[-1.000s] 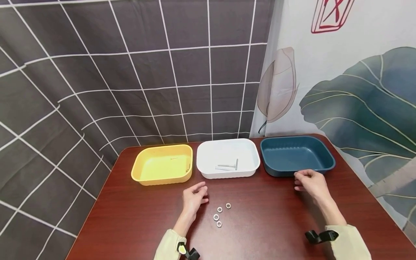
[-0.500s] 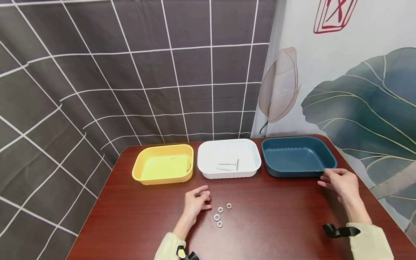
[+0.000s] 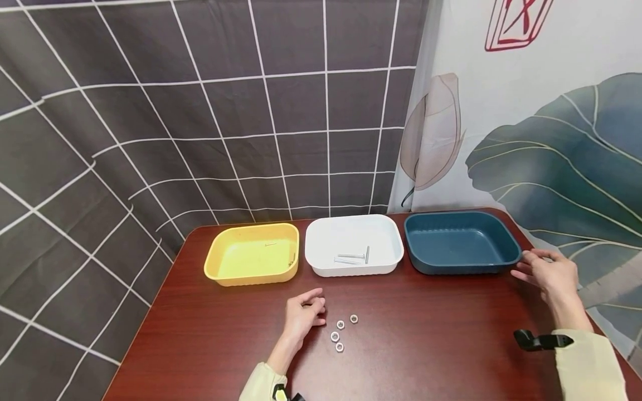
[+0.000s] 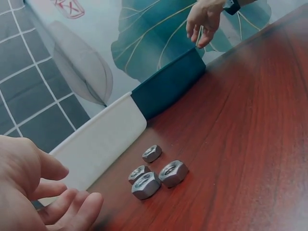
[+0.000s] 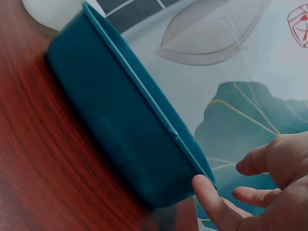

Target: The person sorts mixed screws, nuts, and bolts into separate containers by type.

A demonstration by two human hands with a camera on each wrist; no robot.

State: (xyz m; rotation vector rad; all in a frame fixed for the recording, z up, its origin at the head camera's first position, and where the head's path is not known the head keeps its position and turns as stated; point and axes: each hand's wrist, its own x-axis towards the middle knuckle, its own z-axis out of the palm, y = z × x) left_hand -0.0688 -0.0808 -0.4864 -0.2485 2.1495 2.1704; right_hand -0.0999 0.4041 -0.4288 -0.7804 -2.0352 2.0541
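Observation:
Several metal hex nuts (image 4: 173, 173) lie in a loose cluster on the table. Just left of them my left hand (image 3: 301, 317) hovers or rests with relaxed, slightly bent fingers, holding nothing. At the right front corner of the dark blue bin (image 3: 458, 268) is my right hand (image 3: 549, 273), its fingers loosely spread. One fingertip (image 5: 204, 185) overlaps the bin's corner in the right wrist view; whether it touches the rim I cannot tell. Nothing shows inside the blue bin.
A white bin (image 3: 353, 270) holding three bolts (image 3: 351, 257) stands left of the blue one. Farther left is a yellow bin (image 3: 251, 278) with a few small screws (image 3: 291, 260). Curtains hang right behind the brown table (image 3: 200, 334).
My right hand has moved rightward along the blue bin's front to its right corner. The left hand has shifted only slightly; bins and nuts stay where they were.

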